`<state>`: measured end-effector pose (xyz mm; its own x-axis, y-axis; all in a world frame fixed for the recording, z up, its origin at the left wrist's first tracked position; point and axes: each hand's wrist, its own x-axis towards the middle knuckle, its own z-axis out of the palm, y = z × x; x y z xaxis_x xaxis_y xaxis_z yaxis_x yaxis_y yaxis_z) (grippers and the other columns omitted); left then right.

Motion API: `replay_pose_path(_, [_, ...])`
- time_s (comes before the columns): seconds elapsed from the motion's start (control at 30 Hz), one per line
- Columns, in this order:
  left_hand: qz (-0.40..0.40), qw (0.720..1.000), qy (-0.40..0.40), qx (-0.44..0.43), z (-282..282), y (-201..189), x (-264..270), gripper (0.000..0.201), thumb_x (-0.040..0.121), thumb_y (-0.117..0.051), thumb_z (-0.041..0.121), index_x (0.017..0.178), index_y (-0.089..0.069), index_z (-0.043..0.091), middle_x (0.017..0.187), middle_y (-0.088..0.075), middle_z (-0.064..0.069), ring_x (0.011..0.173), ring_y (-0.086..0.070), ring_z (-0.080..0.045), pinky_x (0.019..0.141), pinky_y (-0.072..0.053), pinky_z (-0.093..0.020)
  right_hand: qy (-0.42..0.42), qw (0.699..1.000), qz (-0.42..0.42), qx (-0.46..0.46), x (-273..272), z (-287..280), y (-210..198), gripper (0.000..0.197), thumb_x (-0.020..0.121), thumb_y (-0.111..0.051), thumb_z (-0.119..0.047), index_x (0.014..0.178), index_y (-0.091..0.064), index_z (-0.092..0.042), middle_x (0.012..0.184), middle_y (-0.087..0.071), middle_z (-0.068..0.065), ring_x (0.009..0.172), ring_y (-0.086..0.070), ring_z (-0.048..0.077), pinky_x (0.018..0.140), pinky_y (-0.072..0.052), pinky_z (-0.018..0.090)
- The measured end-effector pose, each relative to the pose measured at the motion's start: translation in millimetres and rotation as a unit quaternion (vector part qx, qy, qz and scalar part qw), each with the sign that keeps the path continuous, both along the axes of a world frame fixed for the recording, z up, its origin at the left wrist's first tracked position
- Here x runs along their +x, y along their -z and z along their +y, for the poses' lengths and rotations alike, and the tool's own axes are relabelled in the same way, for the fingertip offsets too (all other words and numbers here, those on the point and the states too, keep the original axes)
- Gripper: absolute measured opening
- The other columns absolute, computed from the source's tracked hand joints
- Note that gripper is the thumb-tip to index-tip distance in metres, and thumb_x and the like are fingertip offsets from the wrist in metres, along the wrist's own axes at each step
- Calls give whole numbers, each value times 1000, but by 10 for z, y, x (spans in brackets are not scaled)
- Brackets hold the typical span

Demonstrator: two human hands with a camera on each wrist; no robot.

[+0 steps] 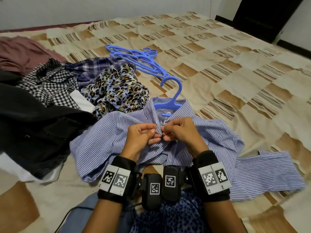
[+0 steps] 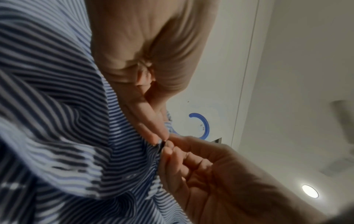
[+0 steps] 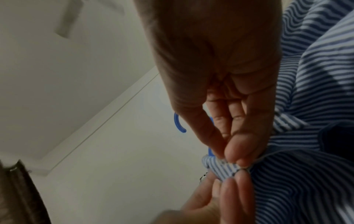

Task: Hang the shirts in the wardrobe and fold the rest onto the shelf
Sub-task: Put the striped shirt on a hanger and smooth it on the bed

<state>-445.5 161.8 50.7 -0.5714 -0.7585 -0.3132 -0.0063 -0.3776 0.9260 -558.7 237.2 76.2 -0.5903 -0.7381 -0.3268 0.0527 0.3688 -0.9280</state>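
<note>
A blue-and-white striped shirt [image 1: 101, 140] lies spread on the bed in front of me, with a blue plastic hanger [image 1: 175, 93] in its collar and the hook pointing away. My left hand [image 1: 155, 134] and right hand [image 1: 165, 134] meet just below the collar. Each pinches an edge of the shirt's front opening at a small dark button [image 2: 162, 145]. In the left wrist view my left hand [image 2: 155, 134] pinches the striped shirt [image 2: 67, 136] fingertip to fingertip with the right hand [image 2: 172, 149]. In the right wrist view my right hand [image 3: 232, 157] pinches the shirt [image 3: 306, 181].
A heap of clothes lies at the left: a leopard-print piece [image 1: 117, 88], a black-and-white check shirt [image 1: 48, 84], a blue plaid shirt [image 1: 94, 68], a black garment [image 1: 33, 123] and a maroon one [image 1: 21, 52]. Several blue hangers [image 1: 139, 59] lie beyond. Dark furniture [image 1: 262, 17] stands far right.
</note>
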Motion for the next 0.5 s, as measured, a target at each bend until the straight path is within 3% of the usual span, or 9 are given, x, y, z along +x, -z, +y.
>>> replay_pose_path(0.2, [-27,999,8,20,9,-3,0,24,88,-49,-15,74,-59,3,50,-64,-1,47,-64,-10,51,-55,-18,-44,999,-1,24,-27,18,6,16,81,-60,9,68,-66,4,57,-64,6,47,-60,15,51,-54,19])
replay_pose_path(0.33, [-16,999,18,33,-4,-23,10,18,84,-55,-15,74,-61,0,51,-65,-3,48,-64,-10,52,-55,-16,-52,998,12,14,-33,22,2,8,82,-61,8,76,-66,9,63,-63,14,48,-60,16,50,-54,18])
replay_pose_path(0.5, [-18,1000,15,19,-11,-5,15,10,85,-60,-5,77,-63,0,53,-65,-4,48,-63,-9,52,-55,-17,-84,985,151,7,-58,-7,40,8,83,-68,-2,78,-69,4,62,-64,11,48,-60,16,55,-54,22])
